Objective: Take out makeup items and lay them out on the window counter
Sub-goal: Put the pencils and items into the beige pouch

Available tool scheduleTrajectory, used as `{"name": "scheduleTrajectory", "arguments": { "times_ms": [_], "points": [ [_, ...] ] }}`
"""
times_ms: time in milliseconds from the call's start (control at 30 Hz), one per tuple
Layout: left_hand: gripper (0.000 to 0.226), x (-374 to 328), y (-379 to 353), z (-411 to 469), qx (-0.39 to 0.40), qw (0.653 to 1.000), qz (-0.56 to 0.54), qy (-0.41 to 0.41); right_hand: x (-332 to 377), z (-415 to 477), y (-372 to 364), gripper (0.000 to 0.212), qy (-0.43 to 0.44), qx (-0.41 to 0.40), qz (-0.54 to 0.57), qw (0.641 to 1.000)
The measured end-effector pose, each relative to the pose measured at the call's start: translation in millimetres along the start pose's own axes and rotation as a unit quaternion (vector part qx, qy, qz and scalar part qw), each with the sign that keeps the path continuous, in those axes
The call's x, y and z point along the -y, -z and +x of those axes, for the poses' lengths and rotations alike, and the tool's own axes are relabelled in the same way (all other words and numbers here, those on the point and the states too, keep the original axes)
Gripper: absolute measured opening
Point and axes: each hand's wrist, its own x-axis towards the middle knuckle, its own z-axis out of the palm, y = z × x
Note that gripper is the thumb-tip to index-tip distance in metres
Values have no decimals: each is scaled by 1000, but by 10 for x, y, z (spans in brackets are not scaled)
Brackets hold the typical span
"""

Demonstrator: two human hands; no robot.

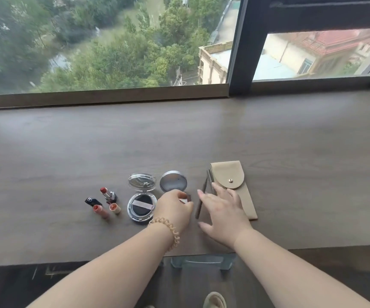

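The layout looks nearly done: lipsticks (108, 194) and compact (142, 206) lie on the desk (202, 134) at nine o'clock of the left hand (175, 210), which pinches a small dark case (188, 198), while the right hand (222, 212), fingers straight, covers the pencils (210, 177) beside the pouch (233, 185).

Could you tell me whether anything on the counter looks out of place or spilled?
Nothing is spilled or broken. The only untidy spot is the left group: the red lipstick is uncapped with a black cap lying loose beside it, and the cushion compact sits open.
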Motion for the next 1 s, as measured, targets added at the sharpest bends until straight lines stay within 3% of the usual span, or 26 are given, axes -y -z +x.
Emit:
{"name": "scheduleTrajectory", "arguments": {
  "times_ms": [167, 300, 633, 800, 867, 1000],
  "points": [
    [34, -24, -186, 53, -48, 975, 200, -82, -37, 37, -143, 72, 22, 3, -47, 999],
    [35, -26, -286, 91, -54, 956, 271, -103, -65, 50, -195, 70, 25, 4, -47, 999],
    [34, -2, -335, 157, -62, 952, 281, -106, -83, 22, -229, 69, 3, 39, -30, 999],
    [36, 24, -327, 148, -54, 955, 273, -106, -96, 13, -263, 66, 2, -20, -67, 998],
    [36, 46, -325, 135, -56, 958, 260, -108, -96, 23, -312, 58, -4, -72, -86, 994],
    [39, 106, -308, 86, -61, 966, 230, -106, -29, 37, -338, 36, -21, -102, -90, 990]
  ]
}}
